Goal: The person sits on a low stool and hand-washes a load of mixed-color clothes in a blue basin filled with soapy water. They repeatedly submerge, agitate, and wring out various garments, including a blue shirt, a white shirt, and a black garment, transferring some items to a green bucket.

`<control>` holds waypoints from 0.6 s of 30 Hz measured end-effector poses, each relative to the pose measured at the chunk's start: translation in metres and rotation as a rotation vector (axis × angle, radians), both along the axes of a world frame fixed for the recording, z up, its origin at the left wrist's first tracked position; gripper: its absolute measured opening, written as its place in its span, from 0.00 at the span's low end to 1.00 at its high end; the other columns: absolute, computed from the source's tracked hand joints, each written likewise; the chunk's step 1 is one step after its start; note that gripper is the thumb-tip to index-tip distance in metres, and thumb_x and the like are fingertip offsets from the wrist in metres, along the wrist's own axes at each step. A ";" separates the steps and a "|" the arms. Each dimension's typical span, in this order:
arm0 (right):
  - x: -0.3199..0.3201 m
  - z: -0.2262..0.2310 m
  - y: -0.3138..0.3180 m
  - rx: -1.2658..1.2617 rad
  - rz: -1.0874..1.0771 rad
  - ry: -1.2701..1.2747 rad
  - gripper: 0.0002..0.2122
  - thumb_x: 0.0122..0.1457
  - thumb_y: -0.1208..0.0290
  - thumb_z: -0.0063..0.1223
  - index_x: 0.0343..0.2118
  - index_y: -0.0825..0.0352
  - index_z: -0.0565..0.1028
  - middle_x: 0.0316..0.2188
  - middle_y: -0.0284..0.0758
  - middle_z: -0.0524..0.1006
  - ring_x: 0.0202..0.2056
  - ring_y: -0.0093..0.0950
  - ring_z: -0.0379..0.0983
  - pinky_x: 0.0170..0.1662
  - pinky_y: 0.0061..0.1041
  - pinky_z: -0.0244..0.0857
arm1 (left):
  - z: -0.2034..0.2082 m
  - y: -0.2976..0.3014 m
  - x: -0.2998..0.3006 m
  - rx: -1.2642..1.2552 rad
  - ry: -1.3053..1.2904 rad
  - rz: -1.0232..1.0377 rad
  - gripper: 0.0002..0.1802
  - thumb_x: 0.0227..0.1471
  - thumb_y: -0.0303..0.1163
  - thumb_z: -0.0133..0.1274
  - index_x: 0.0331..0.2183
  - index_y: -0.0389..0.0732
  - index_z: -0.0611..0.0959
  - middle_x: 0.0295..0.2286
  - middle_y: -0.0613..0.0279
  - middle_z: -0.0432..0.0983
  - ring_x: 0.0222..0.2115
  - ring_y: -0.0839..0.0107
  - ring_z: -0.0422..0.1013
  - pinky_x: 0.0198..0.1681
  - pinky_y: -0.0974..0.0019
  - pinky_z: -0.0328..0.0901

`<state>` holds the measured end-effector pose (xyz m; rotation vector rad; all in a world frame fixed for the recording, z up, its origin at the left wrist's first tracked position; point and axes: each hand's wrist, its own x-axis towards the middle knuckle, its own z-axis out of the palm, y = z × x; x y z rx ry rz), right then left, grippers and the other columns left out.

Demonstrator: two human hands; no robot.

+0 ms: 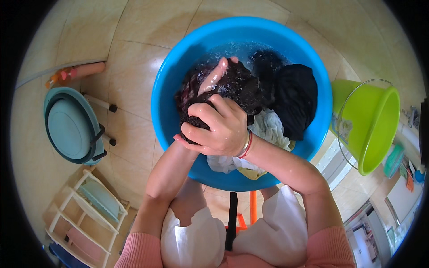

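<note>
soft light, edges strongly bent

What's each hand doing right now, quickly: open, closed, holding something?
Left hand: partly hidden by dark cloth; open or closed cannot be told.
Right hand: closed, fingers curled around dark cloth.

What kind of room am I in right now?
Probably a home bathroom or laundry area: a blue tub holds water and clothes, a green bucket is beside it, and the floor is tiled.
</note>
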<state>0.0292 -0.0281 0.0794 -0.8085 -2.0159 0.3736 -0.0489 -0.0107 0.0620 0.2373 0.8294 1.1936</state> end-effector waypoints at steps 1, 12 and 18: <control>0.000 0.001 0.003 -0.014 0.016 0.029 0.12 0.36 0.62 0.68 0.22 0.55 0.74 0.29 0.28 0.71 0.25 0.28 0.66 0.23 0.21 0.62 | -0.003 0.000 0.000 -0.025 -0.035 -0.010 0.18 0.61 0.34 0.46 0.52 0.45 0.76 0.47 0.62 0.73 0.48 0.68 0.70 0.51 0.65 0.66; 0.011 -0.024 0.038 -0.172 0.015 0.180 0.06 0.38 0.74 0.61 0.19 0.61 0.73 0.24 0.34 0.72 0.24 0.32 0.74 0.24 0.29 0.69 | -0.042 -0.006 -0.004 -0.393 -0.138 0.081 0.19 0.63 0.40 0.39 0.50 0.44 0.76 0.46 0.63 0.75 0.46 0.70 0.71 0.50 0.65 0.66; 0.067 -0.110 0.074 -0.273 -0.359 -0.055 0.05 0.51 0.69 0.58 0.23 0.62 0.76 0.25 0.34 0.75 0.24 0.40 0.74 0.25 0.36 0.69 | -0.039 -0.003 0.000 -0.439 0.097 0.160 0.20 0.58 0.42 0.51 0.47 0.41 0.79 0.46 0.61 0.76 0.46 0.68 0.73 0.52 0.64 0.65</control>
